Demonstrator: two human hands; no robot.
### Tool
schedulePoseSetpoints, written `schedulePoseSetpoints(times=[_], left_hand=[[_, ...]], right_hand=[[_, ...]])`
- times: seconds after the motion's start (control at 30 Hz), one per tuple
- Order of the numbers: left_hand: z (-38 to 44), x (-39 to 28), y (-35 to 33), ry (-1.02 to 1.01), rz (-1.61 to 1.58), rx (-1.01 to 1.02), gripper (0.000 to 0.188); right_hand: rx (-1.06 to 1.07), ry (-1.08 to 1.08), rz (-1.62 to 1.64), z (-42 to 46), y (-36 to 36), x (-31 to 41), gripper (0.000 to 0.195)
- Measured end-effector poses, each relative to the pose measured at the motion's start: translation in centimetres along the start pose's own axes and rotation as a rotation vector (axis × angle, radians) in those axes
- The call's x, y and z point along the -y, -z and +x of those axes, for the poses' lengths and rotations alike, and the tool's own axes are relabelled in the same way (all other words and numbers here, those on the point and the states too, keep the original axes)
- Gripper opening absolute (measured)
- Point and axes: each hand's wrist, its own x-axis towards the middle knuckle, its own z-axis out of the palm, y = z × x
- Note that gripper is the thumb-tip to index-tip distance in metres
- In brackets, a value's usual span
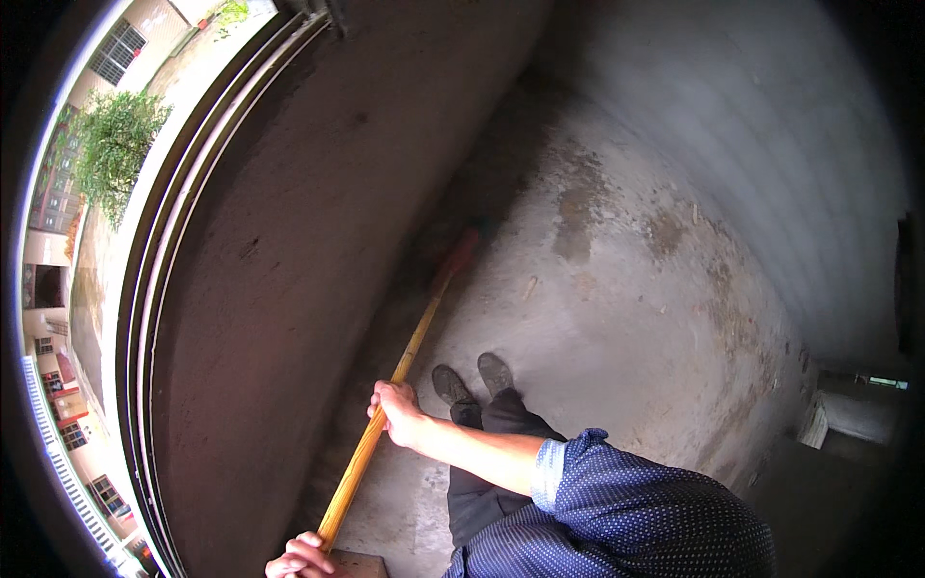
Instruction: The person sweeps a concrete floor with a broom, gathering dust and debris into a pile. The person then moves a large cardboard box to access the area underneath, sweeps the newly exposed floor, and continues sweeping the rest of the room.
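My right hand point(396, 413) is wrapped around the middle of a yellowish wooden pole point(355, 462), the handle of a long tool. Lower left, my left hand point(305, 558) closes around the pole's near end, partly cut off by the picture's edge. The pole slants up and away from me, close beside the dark wall. At its far end a reddish head point(460, 253) lies in shadow near the floor. It is blurred, so its exact kind is unclear.
A dark wall point(289, 217) with a window opening point(155, 289) stands on my left. Stained concrete floor point(607, 311) bears a small pale scrap point(530, 287). A grey wall point(751, 137) rises on the right. Beside my left hand is a brown block-like object point(361, 565).
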Motion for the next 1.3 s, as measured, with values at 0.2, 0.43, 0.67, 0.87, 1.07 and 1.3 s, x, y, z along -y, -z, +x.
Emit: schedulePoseSetpoints(times=[0.2,0.43,0.67,0.87,1.07,1.3], left_hand=[[1.3,-1.2,-2.0,-0.149,0.030,0.386,0.016],[4.4,1.6,-6.5,-0.234,-0.101,0.549,0.017],[4.4,-0.1,-10.1,-0.155,-0.054,0.672,0.015],[4.5,-1.5,-12.8,-0.328,0.062,0.768,0.015],[2.2,6.7,-17.2,-0.208,-0.116,0.835,0.034],[0.5,1.2,-18.0,-0.184,0.063,0.952,0.026]], right_hand=[[0.167,-0.129,0.068,0.9,-0.5,-0.2,0.015],[-0.046,0.718,-0.960,-1.1,3.9,1.0,0.049],[0.086,1.334,-0.931,-1.5,0.9,3.7,0.029],[0.332,1.369,-0.957,-1.5,0.5,6.6,0.031],[0.337,1.315,-1.135,3.4,8.0,11.4,0.029],[0.136,1.416,-1.048,-1.8,10.5,12.0,0.027]])
